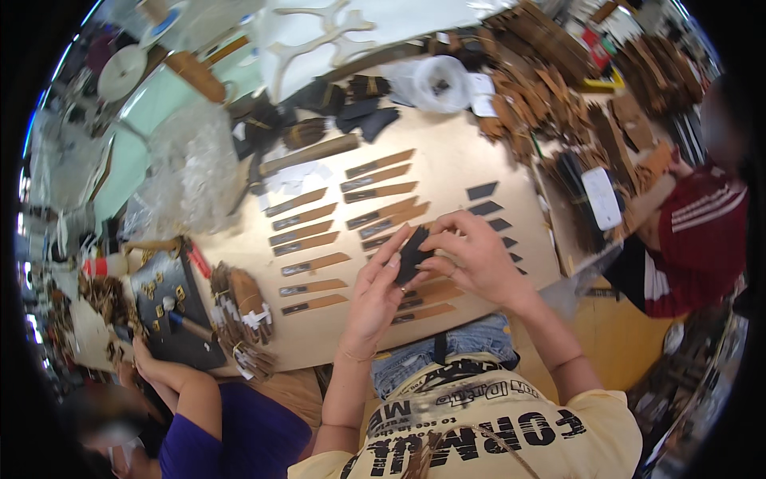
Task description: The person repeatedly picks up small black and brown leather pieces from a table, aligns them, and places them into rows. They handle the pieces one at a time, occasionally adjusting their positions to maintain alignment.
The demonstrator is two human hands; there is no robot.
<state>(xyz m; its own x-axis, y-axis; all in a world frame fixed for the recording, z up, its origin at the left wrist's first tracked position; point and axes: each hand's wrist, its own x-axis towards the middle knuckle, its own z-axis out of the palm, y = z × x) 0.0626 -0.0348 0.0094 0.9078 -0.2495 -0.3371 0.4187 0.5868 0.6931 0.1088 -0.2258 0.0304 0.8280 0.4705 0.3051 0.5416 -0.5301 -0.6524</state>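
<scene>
A small stack of black, slant-ended leather-like pieces (411, 257) is held up over the table. My left hand (375, 294) is closed around its left side, thumb and fingers along the edges. From the right, my right hand (475, 254) pinches the stack near its upper right edge with thumb and forefinger. Beneath and to the left lie rows of brown strips (317, 263) with slanted right ends and a dark patch at their left ends. My hands hide some of these strips. Right of my right hand, a column of single black pieces (483, 208) lies on the table.
A co-worker in red (694, 231) handles brown pieces at the right; another in purple (227, 423) sits lower left by a hammer (190, 326) on a dark board. A wooden roller (311, 154), a plastic bag (191, 168) and bundled strips (243, 311) lie around the table (527, 239).
</scene>
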